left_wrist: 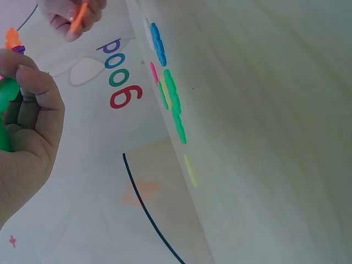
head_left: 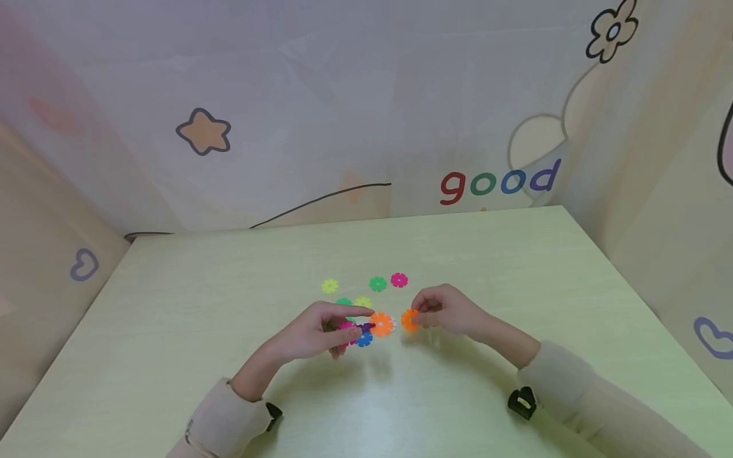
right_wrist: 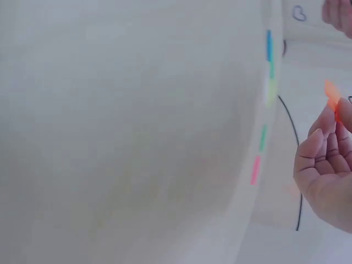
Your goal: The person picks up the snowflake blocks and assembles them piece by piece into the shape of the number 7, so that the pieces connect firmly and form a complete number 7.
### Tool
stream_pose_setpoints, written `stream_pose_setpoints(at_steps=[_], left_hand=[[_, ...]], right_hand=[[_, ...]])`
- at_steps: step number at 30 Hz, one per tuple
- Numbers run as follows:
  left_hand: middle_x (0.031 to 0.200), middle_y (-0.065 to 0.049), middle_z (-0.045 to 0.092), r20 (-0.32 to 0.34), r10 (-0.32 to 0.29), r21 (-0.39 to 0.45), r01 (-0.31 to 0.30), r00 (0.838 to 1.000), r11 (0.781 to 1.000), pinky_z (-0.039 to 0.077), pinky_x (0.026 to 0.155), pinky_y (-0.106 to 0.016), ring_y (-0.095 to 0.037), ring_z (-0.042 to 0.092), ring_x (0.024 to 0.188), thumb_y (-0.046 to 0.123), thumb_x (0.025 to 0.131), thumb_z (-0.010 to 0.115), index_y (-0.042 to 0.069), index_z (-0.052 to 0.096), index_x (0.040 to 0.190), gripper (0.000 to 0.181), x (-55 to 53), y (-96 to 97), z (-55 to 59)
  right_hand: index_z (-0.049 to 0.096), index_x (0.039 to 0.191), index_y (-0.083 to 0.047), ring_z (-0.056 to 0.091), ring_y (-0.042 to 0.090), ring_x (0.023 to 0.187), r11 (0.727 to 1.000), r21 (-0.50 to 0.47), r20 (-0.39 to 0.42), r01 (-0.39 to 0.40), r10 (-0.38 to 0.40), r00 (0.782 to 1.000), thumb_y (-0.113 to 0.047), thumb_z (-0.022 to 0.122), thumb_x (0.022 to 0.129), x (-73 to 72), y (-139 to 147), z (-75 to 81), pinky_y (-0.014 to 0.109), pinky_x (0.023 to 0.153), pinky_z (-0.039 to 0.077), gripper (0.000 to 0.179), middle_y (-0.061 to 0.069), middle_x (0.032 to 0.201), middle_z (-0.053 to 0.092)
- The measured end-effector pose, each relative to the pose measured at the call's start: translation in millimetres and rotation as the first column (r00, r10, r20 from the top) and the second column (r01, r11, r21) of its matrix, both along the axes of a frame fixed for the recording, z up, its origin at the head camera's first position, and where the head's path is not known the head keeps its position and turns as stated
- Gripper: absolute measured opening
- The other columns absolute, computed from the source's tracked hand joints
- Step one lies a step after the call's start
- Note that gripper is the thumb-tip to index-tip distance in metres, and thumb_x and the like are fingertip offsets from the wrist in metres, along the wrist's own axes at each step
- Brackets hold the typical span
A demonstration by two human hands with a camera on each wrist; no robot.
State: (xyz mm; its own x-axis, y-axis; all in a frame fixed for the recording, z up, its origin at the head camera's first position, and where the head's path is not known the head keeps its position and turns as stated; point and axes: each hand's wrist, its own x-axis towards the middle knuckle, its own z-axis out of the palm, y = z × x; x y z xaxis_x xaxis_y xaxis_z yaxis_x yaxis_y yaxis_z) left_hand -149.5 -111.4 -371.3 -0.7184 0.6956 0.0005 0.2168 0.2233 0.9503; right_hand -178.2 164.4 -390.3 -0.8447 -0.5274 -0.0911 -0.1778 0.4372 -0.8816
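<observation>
In the head view my left hand [head_left: 312, 334] holds a joined group of plastic snowflake discs between thumb and fingers. An orange disc [head_left: 380, 324] sticks out at its right end, beside a purple disc [head_left: 364, 328] and a pink one [head_left: 345, 334]. Green discs [left_wrist: 7, 96] of the group show against the palm in the left wrist view; the fingers partly hide the rest. Just to the right, my right hand [head_left: 452, 310] pinches a single orange snowflake disc [head_left: 409, 320] by its edge, raised above the table and apart from the group. That disc [right_wrist: 331, 93] appears edge-on in the right wrist view.
Loose discs lie on the pale table [head_left: 481, 254] beyond the hands: a yellow disc [head_left: 329, 286], a green disc [head_left: 378, 284], a pink disc [head_left: 399, 280] and several more near the left hand. A printed curtain [head_left: 321, 127] stands behind the table.
</observation>
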Motion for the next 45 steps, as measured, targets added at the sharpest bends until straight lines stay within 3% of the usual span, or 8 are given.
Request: stream_pose_setpoints(at_steps=[6, 13, 19, 22, 29, 37, 45], left_hand=[[0.059, 0.000, 0.048, -0.014, 0.000, -0.010, -0.001, 1.000, 1.000, 0.040, 0.046, -0.022, -0.015, 0.045, 0.049, 0.012, 0.087, 0.061, 0.006, 0.055, 0.126, 0.039, 0.7, -0.1, 0.2], [0.056, 0.002, 0.044, -0.025, -0.010, 0.010, 0.010, 1.000, 1.000, 0.040, 0.045, -0.028, -0.022, 0.044, 0.047, 0.018, 0.088, 0.061, 0.009, 0.056, 0.125, 0.039, -0.9, 0.2, -2.6], [0.055, -0.001, 0.042, -0.008, 0.013, -0.006, -0.013, 1.000, 1.000, 0.039, 0.045, -0.026, -0.025, 0.043, 0.047, 0.012, 0.089, 0.060, 0.006, 0.056, 0.125, 0.037, -0.5, 1.8, -0.3], [0.055, -0.002, 0.042, -0.008, 0.021, -0.013, -0.022, 1.000, 1.000, 0.040, 0.046, -0.026, -0.022, 0.042, 0.047, 0.009, 0.089, 0.059, 0.004, 0.055, 0.125, 0.037, 1.0, 2.7, 3.4], [0.054, -0.002, 0.042, -0.012, 0.026, -0.001, -0.026, 1.000, 1.000, 0.039, 0.045, -0.027, -0.032, 0.041, 0.048, 0.010, 0.088, 0.059, 0.007, 0.056, 0.125, 0.037, 0.3, 2.0, 2.0], [0.056, -0.003, 0.045, -0.016, 0.014, -0.014, -0.015, 1.000, 1.000, 0.040, 0.046, -0.027, -0.022, 0.041, 0.047, 0.010, 0.089, 0.058, 0.005, 0.055, 0.125, 0.037, -0.5, 2.5, 2.5], [0.057, -0.005, 0.047, 0.014, 0.018, -0.020, -0.018, 1.000, 1.000, 0.045, 0.049, -0.029, -0.024, 0.046, 0.049, 0.011, 0.089, 0.059, 0.006, 0.054, 0.126, 0.038, -0.4, 4.2, 1.8]], right_hand=[[0.060, 0.089, 0.003, 0.057, 0.037, 0.075, 0.997, -0.072, 0.054, 0.036, -0.032, 0.998, -0.004, 0.063, 0.084, 3.3, 0.2, 11.2, 0.042, 0.072, 0.050, 0.010, 0.007, 0.077, 0.061], [0.060, 0.091, 0.002, 0.059, 0.033, 0.077, 0.994, -0.101, 0.020, 0.047, -0.045, 0.999, -0.006, 0.064, 0.084, 10.7, -3.7, 18.5, 0.044, 0.075, 0.051, 0.011, 0.009, 0.083, 0.063], [0.061, 0.092, 0.001, 0.059, 0.040, 0.084, 0.986, -0.160, -0.006, 0.045, -0.046, 0.999, -0.005, 0.064, 0.084, 17.1, -8.0, 24.8, 0.046, 0.077, 0.050, 0.011, 0.011, 0.087, 0.064], [0.061, 0.093, 0.001, 0.058, 0.042, 0.086, 0.982, -0.183, -0.009, 0.047, -0.050, 0.999, -0.005, 0.064, 0.084, 19.2, -9.1, 26.8, 0.043, 0.077, 0.051, 0.011, 0.012, 0.088, 0.064], [0.062, 0.092, 0.002, 0.060, 0.041, 0.085, 0.979, -0.195, -0.009, 0.062, -0.065, 0.998, -0.003, 0.065, 0.083, 22.3, -11.1, 29.2, 0.044, 0.077, 0.050, 0.011, 0.013, 0.089, 0.064], [0.062, 0.091, 0.002, 0.059, 0.042, 0.084, 0.974, -0.218, -0.020, 0.066, -0.072, 0.997, -0.004, 0.066, 0.082, 25.5, -14.0, 29.3, 0.033, 0.074, 0.052, 0.011, 0.013, 0.087, 0.064], [0.064, 0.088, 0.003, 0.060, 0.041, 0.082, 0.966, -0.243, -0.042, 0.083, -0.096, 0.994, -0.002, 0.067, 0.080, 28.4, -17.9, 26.0, 0.031, 0.072, 0.052, 0.010, 0.013, 0.085, 0.064]])
